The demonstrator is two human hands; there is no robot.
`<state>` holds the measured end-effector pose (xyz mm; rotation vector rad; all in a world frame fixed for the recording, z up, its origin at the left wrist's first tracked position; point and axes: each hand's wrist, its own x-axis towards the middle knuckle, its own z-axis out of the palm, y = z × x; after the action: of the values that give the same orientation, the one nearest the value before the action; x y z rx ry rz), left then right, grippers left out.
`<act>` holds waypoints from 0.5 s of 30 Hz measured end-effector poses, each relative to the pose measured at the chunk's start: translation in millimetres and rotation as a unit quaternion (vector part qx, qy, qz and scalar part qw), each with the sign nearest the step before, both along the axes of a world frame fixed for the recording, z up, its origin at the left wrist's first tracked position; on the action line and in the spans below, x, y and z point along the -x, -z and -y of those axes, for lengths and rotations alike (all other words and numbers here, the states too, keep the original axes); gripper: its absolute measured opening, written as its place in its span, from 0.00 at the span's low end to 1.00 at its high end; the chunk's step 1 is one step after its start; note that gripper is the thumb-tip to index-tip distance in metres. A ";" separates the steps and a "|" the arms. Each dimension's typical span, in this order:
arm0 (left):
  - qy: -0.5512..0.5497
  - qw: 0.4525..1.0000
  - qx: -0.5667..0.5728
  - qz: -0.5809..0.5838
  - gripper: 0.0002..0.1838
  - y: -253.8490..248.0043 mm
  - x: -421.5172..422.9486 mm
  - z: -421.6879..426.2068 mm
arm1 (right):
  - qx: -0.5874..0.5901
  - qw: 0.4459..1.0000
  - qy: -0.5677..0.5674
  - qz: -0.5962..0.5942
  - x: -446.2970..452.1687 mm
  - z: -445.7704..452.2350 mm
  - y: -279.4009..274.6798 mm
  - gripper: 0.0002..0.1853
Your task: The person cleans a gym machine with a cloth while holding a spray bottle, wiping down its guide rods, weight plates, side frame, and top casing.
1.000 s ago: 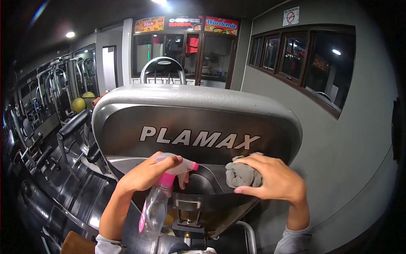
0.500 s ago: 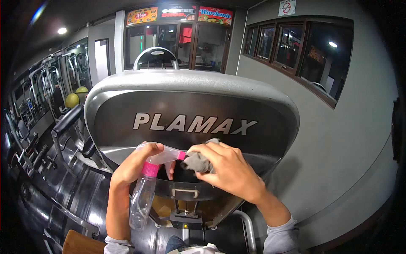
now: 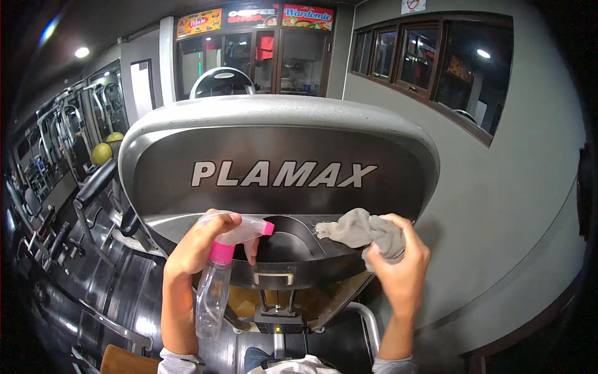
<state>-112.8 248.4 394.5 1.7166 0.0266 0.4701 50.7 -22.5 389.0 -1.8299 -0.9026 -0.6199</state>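
My left hand (image 3: pixel 194 246) is closed around the neck of a clear spray bottle (image 3: pixel 213 299) with a pink collar and a pink nozzle tip. The nozzle points right, over a dark round recess (image 3: pixel 289 240) in the machine's ledge. In my right hand (image 3: pixel 402 268) is a bunched grey cloth (image 3: pixel 364 232), its frayed end hanging out to the left, near the ledge. Behind both hands stands the machine's dark panel (image 3: pixel 280 146) with silver PLAMAX lettering and a grey rim.
A plain grey wall (image 3: pixel 492 206) with dark-framed windows (image 3: pixel 430 68) runs along the right. Gym machines (image 3: pixel 68 124) and yellow exercise balls (image 3: pixel 103 153) stand at the left. Below the ledge is a metal frame (image 3: pixel 367 324), and a brown padded seat (image 3: pixel 128 360) shows at bottom left.
My right hand has moved right with the cloth, away from the nozzle, uncovering the recess. The cloth now hangs more spread out. My left hand keeps its hold on the spray bottle.
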 end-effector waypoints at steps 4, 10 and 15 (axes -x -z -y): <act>-0.036 0.999 -0.017 0.024 0.24 -5.9 1.4 5.0 | -0.091 0.993 -0.001 0.072 38.1 -26.4 25.5 0.23; 0.004 0.999 0.025 0.020 0.26 -15.4 6.8 21.8 | -0.069 0.981 -0.048 0.174 59.0 -39.8 86.6 0.30; 0.004 0.999 0.047 -0.005 0.27 -16.8 5.5 18.5 | -0.145 0.967 0.071 0.199 33.4 -30.5 105.8 0.26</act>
<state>-118.3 229.8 411.3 1.6268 0.0469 0.4479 17.3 8.0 283.1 -1.5386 -0.8863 -1.1767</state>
